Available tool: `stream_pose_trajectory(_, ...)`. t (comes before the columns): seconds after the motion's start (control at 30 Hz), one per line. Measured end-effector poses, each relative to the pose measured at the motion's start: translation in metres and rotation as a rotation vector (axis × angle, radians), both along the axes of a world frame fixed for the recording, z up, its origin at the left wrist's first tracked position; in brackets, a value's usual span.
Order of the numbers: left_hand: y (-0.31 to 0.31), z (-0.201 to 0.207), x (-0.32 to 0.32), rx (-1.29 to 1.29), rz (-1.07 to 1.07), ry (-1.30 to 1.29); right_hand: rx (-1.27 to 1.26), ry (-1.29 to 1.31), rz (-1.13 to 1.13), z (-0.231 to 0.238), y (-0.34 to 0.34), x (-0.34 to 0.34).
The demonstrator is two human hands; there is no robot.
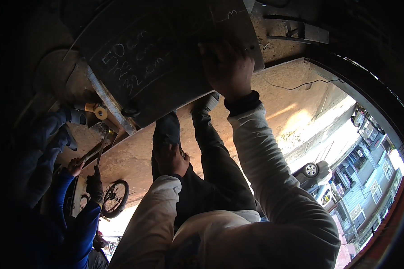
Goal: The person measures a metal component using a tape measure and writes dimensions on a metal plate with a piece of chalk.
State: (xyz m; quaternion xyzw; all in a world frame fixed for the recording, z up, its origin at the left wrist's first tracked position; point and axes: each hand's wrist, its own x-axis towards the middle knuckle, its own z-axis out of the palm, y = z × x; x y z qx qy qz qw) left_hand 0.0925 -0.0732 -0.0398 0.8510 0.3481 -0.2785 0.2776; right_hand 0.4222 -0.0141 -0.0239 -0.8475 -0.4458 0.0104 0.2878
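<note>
Chalk-marked panel is right under the right hand, near edge slanting away rightward; left hand is farther, off that edge. Both look curled, can't tell if they're gripping anything.

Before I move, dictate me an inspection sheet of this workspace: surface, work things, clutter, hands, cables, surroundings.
Surface: dark sheet, flat, dimly lit.
Work things: pale handwritten markings on the sheet.
Clutter: metal pieces at the upper right; a dark ring near the sheet's lower left corner.
Hands: right hand at the sheet, too dark to tell what its fingertips hold; left hand against the left leg.
Cables: one thin dark cable over the floor at the right.
Surroundings: at the left, a co-worker's hand on a long tool and a spoked wheel; a car outside, at the right.
</note>
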Motion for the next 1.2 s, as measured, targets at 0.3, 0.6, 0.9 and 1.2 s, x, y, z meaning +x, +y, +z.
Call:
stream_pose_trajectory(0.3, -0.001, -0.003, -0.003, 0.039, -0.014, -0.046, 0.012, 0.001, -0.016, 0.000, 0.001, 0.000)
stream_pose_trajectory(0.6, 0.012, 0.011, 0.013, -0.172, -0.014, 0.211, 0.105, 0.043, -0.029, -0.002, 0.002, 0.000)
stream_pose_trajectory(0.9, 0.006, 0.006, 0.006, -0.110, 0.006, 0.128, 0.129, 0.106, 0.002, 0.003, -0.003, 0.005)
stream_pose_trajectory(1.2, 0.011, 0.010, 0.012, -0.168, 0.005, 0.213, 0.002, 0.081, 0.057, 0.005, -0.003, 0.004)
